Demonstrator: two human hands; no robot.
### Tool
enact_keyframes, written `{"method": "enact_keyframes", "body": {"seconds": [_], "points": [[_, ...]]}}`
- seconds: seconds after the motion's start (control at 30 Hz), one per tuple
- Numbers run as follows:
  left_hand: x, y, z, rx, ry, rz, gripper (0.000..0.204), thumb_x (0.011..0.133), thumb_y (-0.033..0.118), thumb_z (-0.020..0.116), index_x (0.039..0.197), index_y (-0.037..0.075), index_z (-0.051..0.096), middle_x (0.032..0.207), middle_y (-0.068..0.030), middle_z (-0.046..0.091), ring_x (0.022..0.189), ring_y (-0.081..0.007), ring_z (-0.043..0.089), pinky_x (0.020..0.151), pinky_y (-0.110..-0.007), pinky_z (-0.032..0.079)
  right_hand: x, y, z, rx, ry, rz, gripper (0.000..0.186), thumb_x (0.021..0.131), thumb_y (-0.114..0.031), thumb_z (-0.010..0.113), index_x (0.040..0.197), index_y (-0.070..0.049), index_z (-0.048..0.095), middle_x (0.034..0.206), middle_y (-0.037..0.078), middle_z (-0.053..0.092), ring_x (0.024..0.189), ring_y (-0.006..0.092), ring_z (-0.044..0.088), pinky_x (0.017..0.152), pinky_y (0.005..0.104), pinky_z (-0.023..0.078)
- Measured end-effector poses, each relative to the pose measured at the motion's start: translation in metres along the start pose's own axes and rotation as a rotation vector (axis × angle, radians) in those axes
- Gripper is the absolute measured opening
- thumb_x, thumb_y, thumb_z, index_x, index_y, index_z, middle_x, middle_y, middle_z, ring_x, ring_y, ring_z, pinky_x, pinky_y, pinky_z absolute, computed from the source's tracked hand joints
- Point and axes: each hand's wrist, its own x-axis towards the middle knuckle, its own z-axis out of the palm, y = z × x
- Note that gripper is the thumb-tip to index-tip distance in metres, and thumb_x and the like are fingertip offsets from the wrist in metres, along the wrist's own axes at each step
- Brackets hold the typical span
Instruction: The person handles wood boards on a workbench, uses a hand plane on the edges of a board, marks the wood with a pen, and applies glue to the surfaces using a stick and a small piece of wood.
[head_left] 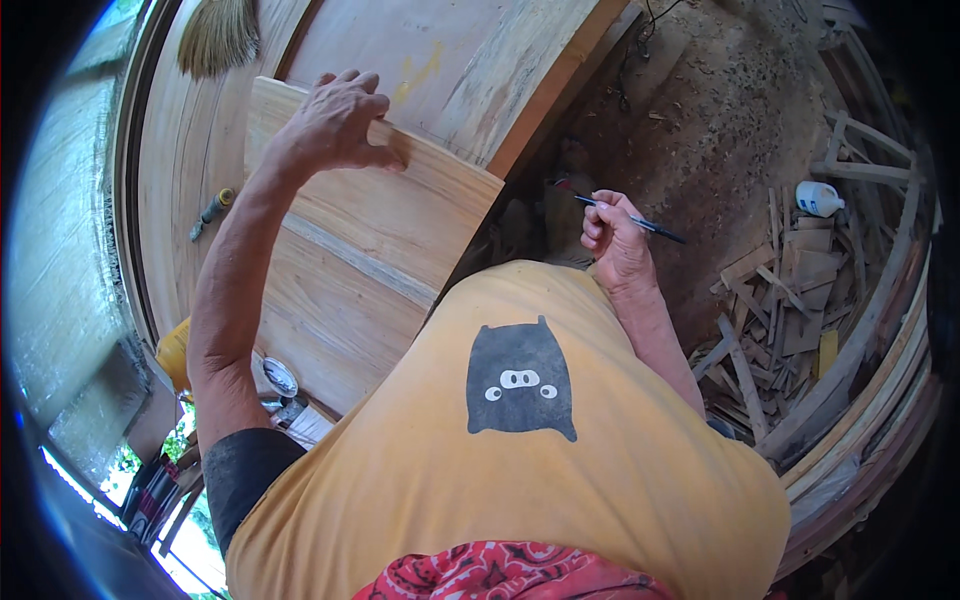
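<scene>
My left hand (pixel 335 120) reaches forward to the far edge of a pale wooden board (pixel 390 215). Its fingers curl at that edge and the thumb lies against the board near the top; the underside of the grip is hidden. To the right of the board, my right hand (pixel 618 240) is closed round a slim dark pen (pixel 660 231), held in the air above the ground. The pen's narrow end points left and away from me, and its thicker end sticks out to the right. Lengthwise across the board runs a greyish streak.
A yellow-handled tool (pixel 212 213) and a straw brush (pixel 220 38) lie on the wooden surface at left. Near my left elbow are a yellow container (pixel 175 355) and a round tin (pixel 280 376). Wood offcuts (pixel 800 285) and a white bottle (pixel 819 198) lie at right.
</scene>
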Motion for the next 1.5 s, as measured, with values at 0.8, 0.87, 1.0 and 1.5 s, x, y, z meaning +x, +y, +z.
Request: {"method": "enact_keyframes", "body": {"seconds": [0.8,0.87,1.0,1.5], "points": [[-0.168,0.148,-0.024,-0.093,0.404,-0.069,0.019,0.077,0.011,0.076,0.084,0.007,0.059,0.083,-0.0072,0.056,0.084,-0.0296,0.057,0.081,-0.045,0.049,-0.062,-0.070,0.089,0.031,-0.497,-0.231,0.007,0.101,-0.015,0.059,0.099,-0.008,0.059,0.074,0.000,0.051,0.058,0.0090,0.040,0.050,0.0247,0.029],[-0.166,0.162,-0.013,-0.151,0.441,-0.107,0.021,0.077,0.009,0.076,0.092,0.006,0.061,0.087,-0.0080,0.060,0.088,-0.0311,0.059,0.082,-0.045,0.050,-0.073,-0.065,0.085,-0.023,-0.497,-0.205,0.007,0.101,-0.014,0.059,0.098,-0.008,0.059,0.074,0.000,0.051,0.058,0.0088,0.040,0.049,0.0248,0.030],[-0.165,0.170,-0.010,-0.251,0.233,-0.231,0.041,0.077,0.005,0.074,0.117,0.003,0.063,0.103,-0.0109,0.068,0.102,-0.0346,0.064,0.086,-0.045,0.053,-0.092,-0.053,0.085,-0.136,-0.418,-0.170,0.008,0.102,-0.014,0.058,0.099,-0.007,0.058,0.074,-0.001,0.050,0.058,0.0078,0.040,0.050,0.0242,0.031],[-0.166,0.194,-0.001,-0.224,0.198,-0.175,0.049,0.079,0.006,0.075,0.126,0.000,0.062,0.113,-0.0145,0.067,0.104,-0.0330,0.065,0.088,-0.042,0.053,-0.136,-0.038,0.061,-0.202,-0.331,-0.102,0.008,0.099,-0.014,0.063,0.101,-0.006,0.061,0.075,-0.004,0.049,0.061,0.0029,0.039,0.053,0.0208,0.030]]}}
